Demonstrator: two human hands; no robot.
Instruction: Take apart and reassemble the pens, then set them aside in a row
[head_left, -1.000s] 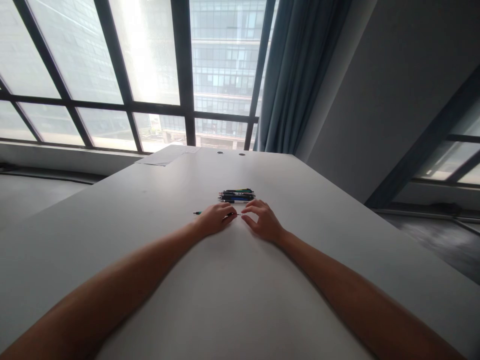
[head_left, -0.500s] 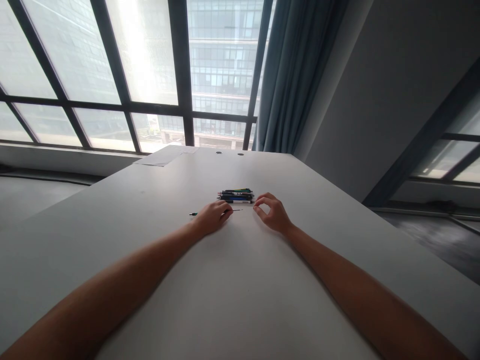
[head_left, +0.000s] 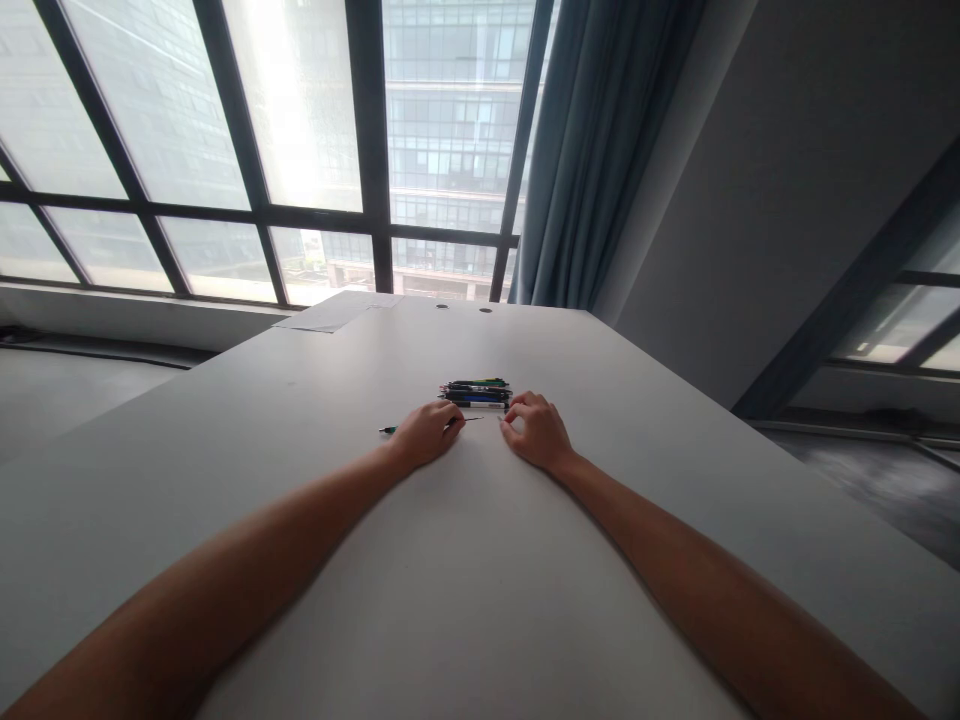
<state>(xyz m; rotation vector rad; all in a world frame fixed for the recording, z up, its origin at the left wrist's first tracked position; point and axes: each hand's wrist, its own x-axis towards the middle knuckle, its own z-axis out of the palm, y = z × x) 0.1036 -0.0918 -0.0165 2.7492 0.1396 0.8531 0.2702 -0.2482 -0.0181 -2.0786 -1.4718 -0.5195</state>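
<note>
My left hand (head_left: 427, 436) is closed around a slim pen (head_left: 388, 430). The pen's dark, greenish end sticks out to the left of the hand, and a thin refill-like tip (head_left: 474, 419) points out to the right. Facing that tip across a small gap, my right hand (head_left: 538, 432) pinches thumb and fingertips together. Something tiny shows at its fingertips, too small to name. Just beyond both hands lies a row of several pens (head_left: 476, 393), dark, blue, white and green, side by side.
The hands work over a long white table (head_left: 480, 560). Paper sheets (head_left: 330, 315) lie at its far left, and two round dark holes (head_left: 442, 306) mark the far end. Windows and a blue curtain (head_left: 585, 170) stand behind it.
My right hand has moved slightly left, nearer the thin tip, and its finger ring has narrowed. The left hand keeps its hold on the pen. The view has shifted a little.
</note>
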